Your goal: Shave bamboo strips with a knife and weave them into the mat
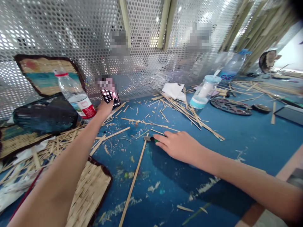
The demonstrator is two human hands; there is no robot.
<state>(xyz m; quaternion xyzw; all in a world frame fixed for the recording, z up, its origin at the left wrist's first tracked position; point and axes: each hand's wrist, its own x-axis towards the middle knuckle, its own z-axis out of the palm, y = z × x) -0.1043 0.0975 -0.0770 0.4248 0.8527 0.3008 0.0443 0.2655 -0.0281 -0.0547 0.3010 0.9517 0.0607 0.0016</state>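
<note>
We had our left hand (105, 108) stretched out toward eleven o'clock, its fingers closed around a phone (110, 96) propped near the mesh wall (78, 37), with a bottle (75, 96) just beside it at nine o'clock. Our right hand (178, 145) lay flat on the blue table (236, 138), fingers together, tips touching a small cutter (149, 138). Bamboo strips (189, 113) lay scattered at twelve o'clock.

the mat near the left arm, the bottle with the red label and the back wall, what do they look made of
Mat: woven flat straw or bamboo-like strips, pale and matte, with a dark bound edge. Bottle: clear plastic, probably, see-through and glossy, red cap ring and label. Back wall: likely sheet metal, grey and shiny, punched with regular round holes.
</note>
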